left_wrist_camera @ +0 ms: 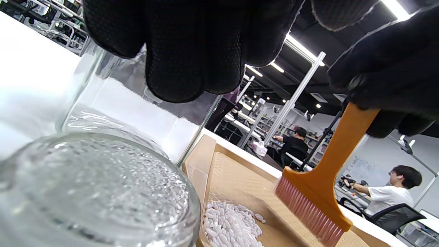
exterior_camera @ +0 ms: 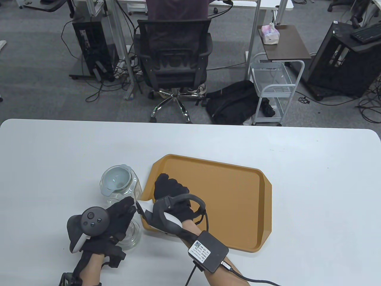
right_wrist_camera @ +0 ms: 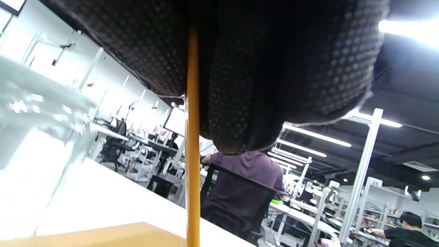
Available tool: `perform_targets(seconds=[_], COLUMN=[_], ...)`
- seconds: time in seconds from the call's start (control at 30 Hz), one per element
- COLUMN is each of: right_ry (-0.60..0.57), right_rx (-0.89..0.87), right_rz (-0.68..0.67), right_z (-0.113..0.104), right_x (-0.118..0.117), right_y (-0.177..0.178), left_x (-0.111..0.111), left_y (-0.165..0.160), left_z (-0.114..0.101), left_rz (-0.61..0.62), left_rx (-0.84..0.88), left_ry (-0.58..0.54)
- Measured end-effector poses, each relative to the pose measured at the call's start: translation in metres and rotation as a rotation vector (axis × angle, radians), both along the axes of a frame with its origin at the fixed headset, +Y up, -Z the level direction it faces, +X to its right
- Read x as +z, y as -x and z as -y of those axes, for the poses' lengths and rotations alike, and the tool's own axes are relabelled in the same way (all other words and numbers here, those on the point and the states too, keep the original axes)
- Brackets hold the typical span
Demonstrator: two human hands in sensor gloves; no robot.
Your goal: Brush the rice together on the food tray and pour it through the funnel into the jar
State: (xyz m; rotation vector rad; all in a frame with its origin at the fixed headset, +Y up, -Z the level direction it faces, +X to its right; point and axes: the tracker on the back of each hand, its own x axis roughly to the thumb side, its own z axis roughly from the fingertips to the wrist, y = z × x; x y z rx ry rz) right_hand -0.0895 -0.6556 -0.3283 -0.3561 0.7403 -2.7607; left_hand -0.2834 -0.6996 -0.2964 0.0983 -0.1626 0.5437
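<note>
A clear glass jar [exterior_camera: 132, 235] with a pale funnel [exterior_camera: 116, 180] in its mouth stands just left of the orange food tray [exterior_camera: 232, 202]. My left hand [exterior_camera: 120, 213] grips the jar's side; in the left wrist view its fingers [left_wrist_camera: 178, 51] lie on the glass [left_wrist_camera: 103, 192]. My right hand [exterior_camera: 171, 192] hovers over the tray's near-left corner and hides the brush in the table view. The left wrist view shows it holding an orange brush [left_wrist_camera: 319, 192], pink bristles down on the tray beside a small rice pile [left_wrist_camera: 229, 226]. The handle [right_wrist_camera: 193, 154] appears edge-on in the right wrist view.
The white table [exterior_camera: 297, 155] stretches wide to the right and back. Beyond its far edge are an office chair [exterior_camera: 174, 59] with a seated person, a black backpack [exterior_camera: 232, 102] and a white cart [exterior_camera: 275, 86] on the floor.
</note>
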Motion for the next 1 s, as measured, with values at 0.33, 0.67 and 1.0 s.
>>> perform_targets(seconds=[0.33,0.67,1.0], right_ry=[0.047,0.045,0.039], right_rx=[-0.062,-0.146,-0.194], right_rz=[-0.225,-0.295,-0.297], right_z=[0.008,-0.006,-0.015], right_x=[0.027,0.042,0.048], right_y=[0.032,0.029,0.006], left_x=[0.0,-0.001,0.0], left_y=[0.001,0.0,0.0], left_z=[0.0,0.0,0.0], left_rz=[-0.003,-0.001,0.0], left_rx=[0.001,0.0,-0.005], left_ry=[0.001,0.003,0.005])
